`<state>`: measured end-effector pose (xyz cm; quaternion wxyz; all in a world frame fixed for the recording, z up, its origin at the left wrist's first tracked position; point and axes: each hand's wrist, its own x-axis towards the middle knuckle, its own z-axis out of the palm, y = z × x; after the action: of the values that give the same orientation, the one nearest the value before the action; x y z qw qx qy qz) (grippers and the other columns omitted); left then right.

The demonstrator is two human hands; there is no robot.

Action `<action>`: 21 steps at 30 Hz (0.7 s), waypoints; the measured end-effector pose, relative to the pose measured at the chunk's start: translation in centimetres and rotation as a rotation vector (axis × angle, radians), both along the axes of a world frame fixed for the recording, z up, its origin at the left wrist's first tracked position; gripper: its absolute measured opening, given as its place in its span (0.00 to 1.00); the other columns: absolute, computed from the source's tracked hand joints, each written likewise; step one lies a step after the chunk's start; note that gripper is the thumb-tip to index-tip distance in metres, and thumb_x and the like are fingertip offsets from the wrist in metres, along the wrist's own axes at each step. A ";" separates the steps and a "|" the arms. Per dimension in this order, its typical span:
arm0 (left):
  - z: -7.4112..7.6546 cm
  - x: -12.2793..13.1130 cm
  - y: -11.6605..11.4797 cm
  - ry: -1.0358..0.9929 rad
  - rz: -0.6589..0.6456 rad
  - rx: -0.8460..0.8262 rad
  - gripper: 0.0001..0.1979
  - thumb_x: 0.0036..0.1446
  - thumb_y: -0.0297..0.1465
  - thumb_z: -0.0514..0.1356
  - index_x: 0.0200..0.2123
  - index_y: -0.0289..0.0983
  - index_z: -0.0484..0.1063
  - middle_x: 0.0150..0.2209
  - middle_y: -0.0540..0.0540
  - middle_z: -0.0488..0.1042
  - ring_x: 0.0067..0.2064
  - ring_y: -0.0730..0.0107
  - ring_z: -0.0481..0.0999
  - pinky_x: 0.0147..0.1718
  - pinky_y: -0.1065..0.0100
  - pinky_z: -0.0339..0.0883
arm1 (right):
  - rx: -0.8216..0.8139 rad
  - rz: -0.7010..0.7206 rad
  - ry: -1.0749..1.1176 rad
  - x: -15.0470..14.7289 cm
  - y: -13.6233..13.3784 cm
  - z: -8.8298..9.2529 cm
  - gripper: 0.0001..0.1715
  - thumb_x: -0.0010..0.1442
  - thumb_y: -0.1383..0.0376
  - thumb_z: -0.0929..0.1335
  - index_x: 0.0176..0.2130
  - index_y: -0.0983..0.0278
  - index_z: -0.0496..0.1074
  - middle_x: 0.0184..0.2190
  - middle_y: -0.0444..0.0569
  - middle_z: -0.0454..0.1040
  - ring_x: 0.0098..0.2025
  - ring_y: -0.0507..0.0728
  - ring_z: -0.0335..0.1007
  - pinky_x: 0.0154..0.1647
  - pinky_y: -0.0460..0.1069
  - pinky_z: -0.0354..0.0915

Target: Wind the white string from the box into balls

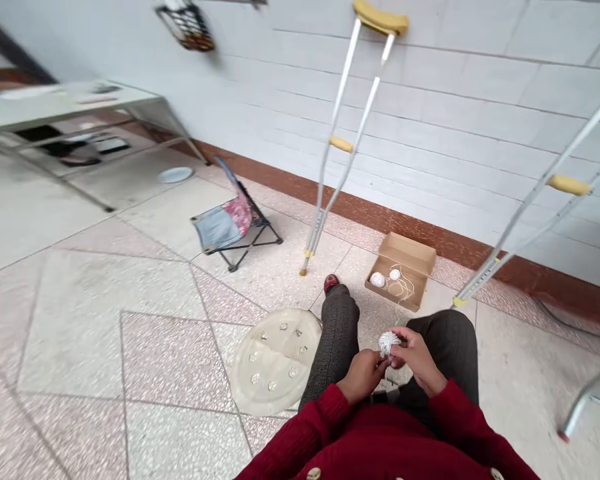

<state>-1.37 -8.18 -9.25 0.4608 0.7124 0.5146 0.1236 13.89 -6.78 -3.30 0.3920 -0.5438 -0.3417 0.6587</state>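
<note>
While right hand (417, 357) grips — fuzzy yarn ball (389, 343).

A white fluffy ball of string (389, 342), a dark red knitted sleeve (453, 407), a dark grey cloth trouser leg (337, 327). The open cardboard box (410, 250) is brown. The silver metal crutch (341, 143) has yellow pads. The stone floor tiles (170, 353) are speckled pink and cream

Fingers (379, 365) of the left hand (363, 377) and the right hand (419, 359) close over the white yarn ball (388, 341), hiding its lower half. The little white things in the cardboard box (410, 248) are too small to name. The far crutch (569, 185) runs off the right edge. The blurred tabletop (55, 105) runs off the left. The wire basket (186, 27) up top is smeared and cut.
</note>
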 end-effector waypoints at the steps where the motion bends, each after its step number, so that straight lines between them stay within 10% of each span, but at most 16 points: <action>1: 0.1 -0.1 0.2 -0.026 0.070 -0.014 0.15 0.65 0.37 0.53 0.30 0.37 0.74 0.30 0.43 0.77 0.34 0.63 0.76 0.37 0.66 0.65 | 0.009 0.050 -0.001 -1.1 0.7 0.2 0.27 0.40 0.64 0.74 0.43 0.64 0.76 0.25 0.44 0.76 0.19 0.52 0.68 0.19 0.47 0.64; 9: 1.2 -1.0 -0.7 -0.545 0.458 -0.262 0.12 0.61 0.40 0.58 0.30 0.38 0.67 0.22 0.48 0.70 0.25 0.65 0.73 0.30 0.63 0.68 | 0.120 0.354 -0.136 -6.7 3.5 1.1 0.26 0.39 0.66 0.71 0.42 0.64 0.76 0.24 0.43 0.74 0.18 0.51 0.65 0.19 0.46 0.61; 21: 1.2 0.2 -1.4 -0.292 0.048 -0.244 0.18 0.62 0.36 0.53 0.23 0.35 0.70 0.22 0.50 0.73 0.25 0.74 0.63 0.30 0.71 0.56 | 0.093 -0.019 -0.150 2.4 0.7 -0.3 0.29 0.41 0.63 0.75 0.45 0.68 0.76 0.20 0.45 0.74 0.18 0.52 0.64 0.19 0.47 0.59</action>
<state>-1.16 -9.57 -8.05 0.6105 0.6131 0.4704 0.1735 16.31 -6.08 -3.64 0.3964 -0.5761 -0.3953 0.5956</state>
